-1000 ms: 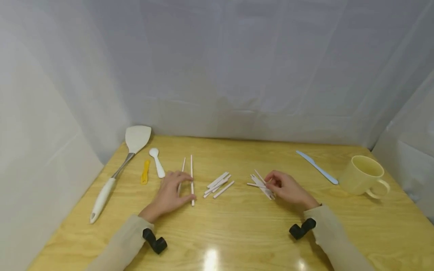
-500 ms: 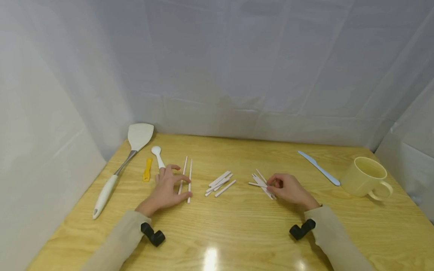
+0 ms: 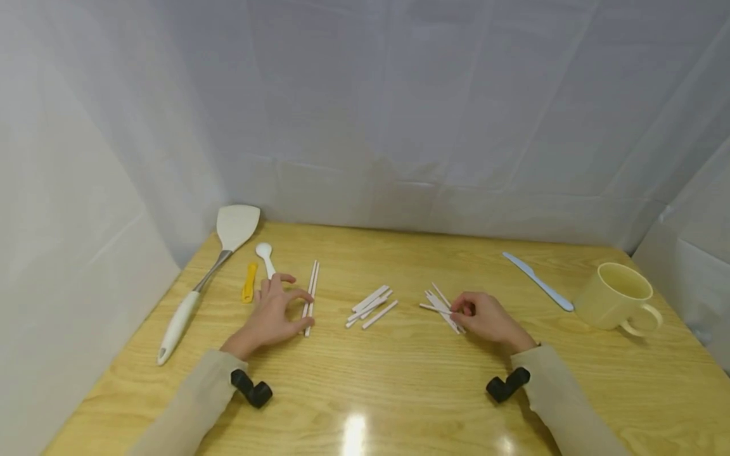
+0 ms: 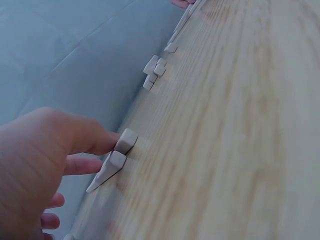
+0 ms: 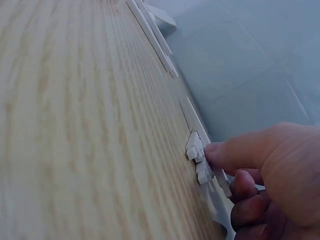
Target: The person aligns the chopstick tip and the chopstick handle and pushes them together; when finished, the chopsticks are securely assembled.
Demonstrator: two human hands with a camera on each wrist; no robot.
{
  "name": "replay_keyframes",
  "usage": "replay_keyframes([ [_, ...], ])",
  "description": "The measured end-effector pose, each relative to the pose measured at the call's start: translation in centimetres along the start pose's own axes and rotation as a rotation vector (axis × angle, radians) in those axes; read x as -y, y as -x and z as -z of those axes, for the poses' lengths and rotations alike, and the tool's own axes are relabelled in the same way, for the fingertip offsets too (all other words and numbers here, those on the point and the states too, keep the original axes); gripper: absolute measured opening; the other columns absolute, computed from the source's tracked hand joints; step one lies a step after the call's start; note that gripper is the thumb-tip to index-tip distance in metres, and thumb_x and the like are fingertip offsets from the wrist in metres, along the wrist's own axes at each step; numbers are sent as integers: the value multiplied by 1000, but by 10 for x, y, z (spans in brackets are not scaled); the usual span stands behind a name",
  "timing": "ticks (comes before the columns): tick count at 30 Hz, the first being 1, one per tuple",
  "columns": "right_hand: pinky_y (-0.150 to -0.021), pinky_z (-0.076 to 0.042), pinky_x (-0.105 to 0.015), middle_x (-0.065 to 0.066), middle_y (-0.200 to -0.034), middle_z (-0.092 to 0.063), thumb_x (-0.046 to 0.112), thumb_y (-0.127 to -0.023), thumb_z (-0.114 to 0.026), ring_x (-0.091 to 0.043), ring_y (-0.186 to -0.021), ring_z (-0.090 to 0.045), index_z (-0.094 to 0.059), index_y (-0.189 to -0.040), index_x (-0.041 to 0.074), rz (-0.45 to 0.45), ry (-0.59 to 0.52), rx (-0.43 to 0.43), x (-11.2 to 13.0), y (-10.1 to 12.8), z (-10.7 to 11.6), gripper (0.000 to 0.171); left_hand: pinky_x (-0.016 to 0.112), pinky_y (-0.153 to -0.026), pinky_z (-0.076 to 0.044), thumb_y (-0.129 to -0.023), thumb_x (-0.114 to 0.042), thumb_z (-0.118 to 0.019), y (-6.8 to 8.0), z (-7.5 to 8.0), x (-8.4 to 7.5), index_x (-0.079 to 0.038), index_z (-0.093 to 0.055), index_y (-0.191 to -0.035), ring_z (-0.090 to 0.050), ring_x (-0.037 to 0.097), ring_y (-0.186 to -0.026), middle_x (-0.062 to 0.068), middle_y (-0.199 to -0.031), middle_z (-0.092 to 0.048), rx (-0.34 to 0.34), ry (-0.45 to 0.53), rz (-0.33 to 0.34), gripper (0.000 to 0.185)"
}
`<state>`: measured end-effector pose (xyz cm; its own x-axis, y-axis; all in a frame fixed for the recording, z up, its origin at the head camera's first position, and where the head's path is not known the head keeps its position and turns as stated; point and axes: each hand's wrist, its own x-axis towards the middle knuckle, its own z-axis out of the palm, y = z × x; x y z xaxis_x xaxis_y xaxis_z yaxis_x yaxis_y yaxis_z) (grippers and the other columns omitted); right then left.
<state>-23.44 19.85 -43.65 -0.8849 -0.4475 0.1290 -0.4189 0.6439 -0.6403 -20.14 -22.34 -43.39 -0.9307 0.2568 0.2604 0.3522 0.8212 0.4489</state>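
Observation:
My left hand [image 3: 272, 316] touches a pair of long white chopsticks [image 3: 315, 278] lying side by side, nearly together. Its thumb and index fingertips rest along the right chopstick, and the other fingers spread toward a white spoon [image 3: 265, 252], whose handle end is hidden. In the left wrist view the square end of a chopstick [image 4: 127, 140] sits right at a fingertip. With thumb and fingers my right hand [image 3: 485, 322] pinches the end of a short white stick [image 3: 435, 308] lying across several others. Between the hands lies a loose group of short white sticks [image 3: 371, 301].
A white spatula [image 3: 236, 228] and a small yellow utensil [image 3: 249, 283] lie at the left. A light blue knife [image 3: 536, 278] and a yellow mug [image 3: 599, 297] are at the right. A pale curtain [image 3: 399, 126] stands behind the wooden table [image 3: 371, 380].
My left hand has slid leftward, pushing the right chopstick against the left one, so the gap between them has nearly closed. My right hand stays about where it was over its sticks.

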Motion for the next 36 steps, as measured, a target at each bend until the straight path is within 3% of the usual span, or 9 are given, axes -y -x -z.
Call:
replay_keyframes([
  [7,-54,-34,-21,4,-65,-46,10,-89,-65,-5,-56,-40,-67,-88,5,-38,-9,15,0,-1,0,5,50,-85,-24,-73,-27,-77,0,1,1,-16,-70,-100,-32,42,-115,22,-129,-40,-12,-24,-1,30],
  [14,-55,-36,-22,0,-69,-52,13,-93,-61,-7,-60,-44,-68,-96,-1,-126,-134,22,4,-3,0,16,49,-82,-24,-74,-23,-76,4,3,5,-14,-70,-100,-35,39,-111,20,-123,-45,-66,13,-7,28],
  [18,-58,-39,-22,-4,-77,-58,13,-95,-60,-10,-67,-47,-67,-99,-2,-155,-177,22,4,-2,2,18,43,-80,-26,-76,-21,-78,0,0,2,-11,-69,-101,-39,31,-100,14,-109,-51,-120,65,-31,28],
  [24,-58,-39,-22,-5,-76,-57,10,-94,-59,-10,-65,-46,-66,-99,-4,-154,-171,-5,1,0,5,17,35,-75,-33,-79,-16,-76,-13,-11,-14,-5,-67,-95,-47,22,-81,6,-84,-59,-166,138,-129,22],
  [30,-58,-39,-23,-5,-77,-58,12,-95,-58,-10,-66,-46,-65,-100,-3,-161,-185,-4,0,1,3,18,31,-73,-43,-78,-18,-77,-19,-26,-39,-7,-68,-93,-52,17,-80,1,-82,-61,-84,159,-143,20],
  [36,-57,-39,-22,-5,-77,-58,11,-95,-58,-7,-65,-46,-63,-98,-4,-136,-205,-20,1,3,2,16,29,-72,-42,-78,-22,-78,-25,-38,-59,-10,-68,-87,-49,14,-78,-1,-80,-59,-6,147,-142,18],
])
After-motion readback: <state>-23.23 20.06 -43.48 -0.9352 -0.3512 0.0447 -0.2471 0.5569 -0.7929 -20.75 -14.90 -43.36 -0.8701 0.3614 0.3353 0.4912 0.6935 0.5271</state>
